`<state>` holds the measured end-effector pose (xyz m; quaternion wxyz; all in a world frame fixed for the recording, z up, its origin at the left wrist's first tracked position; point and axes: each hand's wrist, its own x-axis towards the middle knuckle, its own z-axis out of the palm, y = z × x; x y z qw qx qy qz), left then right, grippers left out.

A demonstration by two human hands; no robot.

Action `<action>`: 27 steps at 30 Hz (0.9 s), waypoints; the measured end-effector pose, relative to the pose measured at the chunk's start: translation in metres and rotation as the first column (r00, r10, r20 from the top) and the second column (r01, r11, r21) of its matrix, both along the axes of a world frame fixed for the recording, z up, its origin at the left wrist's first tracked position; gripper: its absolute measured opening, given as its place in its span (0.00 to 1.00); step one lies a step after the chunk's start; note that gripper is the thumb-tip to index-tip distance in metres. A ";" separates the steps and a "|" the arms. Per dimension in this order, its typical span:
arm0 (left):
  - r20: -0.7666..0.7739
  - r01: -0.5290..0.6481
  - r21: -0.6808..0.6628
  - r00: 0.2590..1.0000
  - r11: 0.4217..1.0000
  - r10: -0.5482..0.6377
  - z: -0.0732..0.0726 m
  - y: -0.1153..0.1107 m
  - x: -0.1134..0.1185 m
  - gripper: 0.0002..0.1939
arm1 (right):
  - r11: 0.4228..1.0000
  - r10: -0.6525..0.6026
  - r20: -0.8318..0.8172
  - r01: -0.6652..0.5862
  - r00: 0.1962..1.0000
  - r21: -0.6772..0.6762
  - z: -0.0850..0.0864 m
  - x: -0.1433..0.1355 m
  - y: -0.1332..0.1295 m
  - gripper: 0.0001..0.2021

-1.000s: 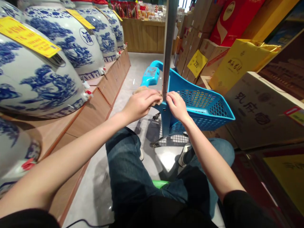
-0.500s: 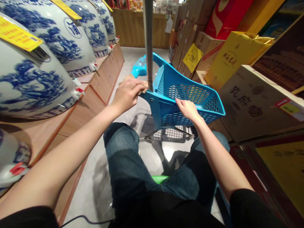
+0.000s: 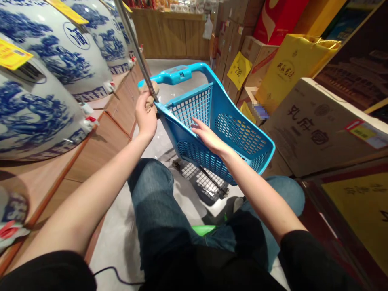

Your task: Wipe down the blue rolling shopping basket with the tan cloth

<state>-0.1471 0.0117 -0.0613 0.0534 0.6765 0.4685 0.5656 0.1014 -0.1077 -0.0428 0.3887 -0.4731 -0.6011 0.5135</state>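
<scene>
A small blue plastic shopping cart (image 3: 178,145) stands tilted between my knees, its handle (image 3: 176,76) toward the far side. My left hand (image 3: 146,117) is closed on a crumpled tan cloth (image 3: 153,87), pressed at the cart's corner beside the handle. A thin metal pole (image 3: 136,48) rises there, just past the fingers. My right hand (image 3: 209,137) lies at the near rim of the basket, fingers stretched out and holding nothing. Whether its palm rests on the rim I cannot tell.
Large blue-and-white jars (image 3: 39,109) line a wooden ledge (image 3: 100,141) on the left. Cartons (image 3: 321,125), a yellow gift bag (image 3: 281,72) and a price sign (image 3: 239,70) crowd the right. A wooden counter (image 3: 169,34) spans the back. A black cable (image 3: 115,275) trails by my left leg.
The cart has turned, bringing its handle and inner mesh panel into fuller view, and the pole now leans left. Both hands have shifted left; the right hand's fingers have straightened out.
</scene>
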 end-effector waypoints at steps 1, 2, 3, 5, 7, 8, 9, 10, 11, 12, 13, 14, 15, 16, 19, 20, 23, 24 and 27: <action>0.047 -0.021 0.016 0.999 1.000 0.020 -0.006 -0.002 0.004 0.19 | 0.999 0.006 -0.083 -0.010 0.997 -0.047 -0.002 -0.004 -0.001 0.39; 0.079 -0.027 0.032 0.997 0.999 0.024 -0.011 -0.008 0.009 0.19 | 0.996 0.011 -0.141 -0.023 0.990 -0.088 -0.004 -0.007 -0.003 0.40; 0.090 -0.016 0.045 0.996 0.999 0.012 -0.015 -0.016 0.013 0.20 | 0.992 0.014 -0.178 -0.036 0.984 -0.121 -0.006 -0.011 -0.007 0.41; 0.038 0.057 0.051 0.998 0.997 -0.059 -0.021 -0.040 0.021 0.19 | 0.987 0.025 -0.195 -0.056 0.980 -0.153 -0.011 -0.020 -0.017 0.43; -0.082 0.179 0.012 0.981 0.984 -0.178 -0.025 -0.068 0.028 0.20 | 0.985 0.032 -0.165 -0.059 0.986 -0.164 -0.017 -0.030 -0.030 0.45; -0.144 0.250 -0.011 0.958 0.968 -0.249 -0.026 -0.081 0.029 0.21 | 0.984 0.026 -0.139 -0.050 0.990 -0.173 -0.019 -0.036 -0.035 0.47; -0.200 0.316 -0.025 0.928 0.948 -0.314 -0.026 -0.092 0.029 0.22 | 0.983 0.012 -0.108 -0.032 0.994 -0.183 -0.021 -0.041 -0.040 0.49; -0.247 0.369 -0.038 0.897 0.929 -0.366 -0.025 -0.099 0.028 0.22 | 0.982 -0.011 -0.075 -0.003 0.997 -0.187 -0.021 -0.046 -0.042 0.51; -0.294 0.420 -0.056 0.860 0.906 -0.417 -0.024 -0.103 0.026 0.21 | 0.983 -0.038 -0.041 0.030 0.998 -0.181 -0.020 -0.048 -0.043 0.53; -0.338 0.464 -0.079 0.820 0.882 -0.461 -0.021 -0.104 0.022 0.20 | 0.986 -0.057 -0.008 0.055 0.998 -0.157 -0.017 -0.049 -0.042 0.54; -0.377 0.499 -0.106 0.780 0.860 -0.499 -0.017 -0.102 0.018 0.20 | 0.991 -0.065 0.022 0.067 0.998 -0.112 -0.015 -0.047 -0.040 0.54; -0.409 0.523 -0.132 0.745 0.842 -0.527 -0.014 -0.098 0.014 0.19 | 0.997 -0.064 0.052 0.067 0.997 -0.047 -0.013 -0.042 -0.036 0.54; -0.425 0.530 -0.145 0.729 0.835 -0.537 -0.011 -0.093 0.010 0.19 | 0.998 -0.061 0.084 0.059 0.995 0.030 -0.011 -0.035 -0.032 0.53; -0.429 0.521 -0.144 0.733 0.841 -0.528 -0.008 -0.089 0.008 0.19 | 0.992 -0.063 0.115 0.050 0.991 0.115 -0.011 -0.027 -0.028 0.52; -0.412 0.476 -0.119 0.775 0.871 -0.480 -0.007 -0.090 0.010 0.17 | 0.945 -0.154 0.163 0.097 0.974 0.312 -0.024 0.001 -0.023 0.48; -0.413 0.481 -0.125 0.770 0.868 -0.486 -0.008 -0.096 0.012 0.16 | 0.934 -0.206 0.154 0.147 0.966 0.324 -0.032 0.009 -0.023 0.46; -0.442 0.563 -0.173 0.689 0.808 -0.574 -0.015 -0.129 0.020 0.17 | 0.920 -0.378 0.108 0.362 0.919 0.148 -0.060 0.023 -0.026 0.39; -0.451 0.590 -0.177 0.662 0.788 -0.598 -0.018 -0.144 0.022 0.17 | 0.905 -0.425 0.105 0.417 0.899 0.089 -0.069 0.024 -0.027 0.38; -0.473 0.647 -0.207 0.591 0.734 -0.654 -0.025 -0.192 0.028 0.18 | 0.852 -0.523 0.131 0.513 0.842 0.102 -0.086 0.026 -0.024 0.35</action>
